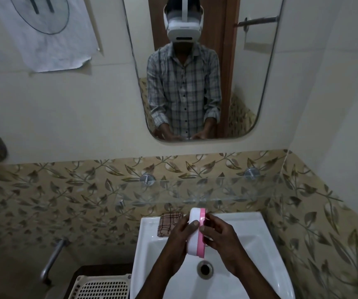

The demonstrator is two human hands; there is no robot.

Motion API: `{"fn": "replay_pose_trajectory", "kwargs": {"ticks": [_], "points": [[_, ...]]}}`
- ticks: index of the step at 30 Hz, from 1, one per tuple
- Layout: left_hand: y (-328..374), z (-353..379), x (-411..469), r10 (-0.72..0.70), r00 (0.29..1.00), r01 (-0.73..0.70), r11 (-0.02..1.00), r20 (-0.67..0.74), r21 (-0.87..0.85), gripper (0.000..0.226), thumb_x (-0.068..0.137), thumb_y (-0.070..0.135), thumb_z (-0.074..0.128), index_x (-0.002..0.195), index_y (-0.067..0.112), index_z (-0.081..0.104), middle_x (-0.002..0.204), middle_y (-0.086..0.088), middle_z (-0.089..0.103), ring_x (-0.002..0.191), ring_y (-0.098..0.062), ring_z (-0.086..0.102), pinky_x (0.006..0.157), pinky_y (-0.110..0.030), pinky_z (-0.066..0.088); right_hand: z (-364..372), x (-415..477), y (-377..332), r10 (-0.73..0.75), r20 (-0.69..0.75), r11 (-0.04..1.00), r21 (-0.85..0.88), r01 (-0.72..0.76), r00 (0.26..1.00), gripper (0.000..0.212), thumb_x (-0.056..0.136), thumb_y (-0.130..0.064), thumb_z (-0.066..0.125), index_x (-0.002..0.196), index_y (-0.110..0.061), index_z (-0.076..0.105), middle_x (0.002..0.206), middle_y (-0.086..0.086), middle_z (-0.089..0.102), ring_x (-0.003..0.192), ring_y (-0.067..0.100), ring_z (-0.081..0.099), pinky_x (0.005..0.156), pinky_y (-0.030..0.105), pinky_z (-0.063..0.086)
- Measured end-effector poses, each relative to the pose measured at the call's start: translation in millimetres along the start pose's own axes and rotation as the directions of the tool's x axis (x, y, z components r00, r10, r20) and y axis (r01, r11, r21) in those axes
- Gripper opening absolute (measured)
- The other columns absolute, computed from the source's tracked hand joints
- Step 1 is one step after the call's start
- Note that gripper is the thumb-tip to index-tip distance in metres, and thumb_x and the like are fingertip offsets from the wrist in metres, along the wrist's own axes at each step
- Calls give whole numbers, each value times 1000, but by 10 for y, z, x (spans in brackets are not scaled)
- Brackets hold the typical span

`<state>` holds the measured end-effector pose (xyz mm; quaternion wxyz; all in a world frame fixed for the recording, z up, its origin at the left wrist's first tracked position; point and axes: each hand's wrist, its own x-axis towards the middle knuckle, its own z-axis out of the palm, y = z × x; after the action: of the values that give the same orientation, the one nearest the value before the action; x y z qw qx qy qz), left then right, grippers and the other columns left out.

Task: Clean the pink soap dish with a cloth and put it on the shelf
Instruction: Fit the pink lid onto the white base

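Both my hands hold the pink and white soap dish (196, 230) on edge above the white sink (266, 255). My left hand (179, 238) grips its white half, with the thumb on the rim. My right hand (219, 234) grips the pink half from the other side. A brown checked cloth (167, 222) lies folded on the sink's back left corner, apart from both hands. The glass shelf (227, 188) is mounted on the wall just above and behind the dish, with nothing on it.
A drain (204, 269) sits in the basin below the dish. A mirror (195, 67) hangs over the shelf. A white perforated basket (102, 287) stands at the lower left beside a metal handle (52, 258). Leaf-patterned tiles cover the wall.
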<state>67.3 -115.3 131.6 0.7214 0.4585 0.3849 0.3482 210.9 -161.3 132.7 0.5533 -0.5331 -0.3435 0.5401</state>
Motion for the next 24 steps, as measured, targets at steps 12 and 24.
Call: {"fn": "replay_pose_trajectory", "kwargs": {"ticks": [12,24], "points": [[35,289,41,-162,980,179,971,-112,161,53,100,63,33,129,28,62,123,2,71,104,-9,69,72,-19,57,407,-35,233,121,-366,977,211,-44,923,27,88,-55,58,103,-36,70,94,-13,74,88,5,70,63,22,55],[247,-91,151,-423,904,421,906,-66,-44,30,68,28,88,87,6,82,94,-17,80,79,-28,77,66,-40,63,77,189,-80,376,-208,871,412,-268,903,35,87,-19,68,110,6,67,108,27,71,102,41,68,85,50,55]]}}
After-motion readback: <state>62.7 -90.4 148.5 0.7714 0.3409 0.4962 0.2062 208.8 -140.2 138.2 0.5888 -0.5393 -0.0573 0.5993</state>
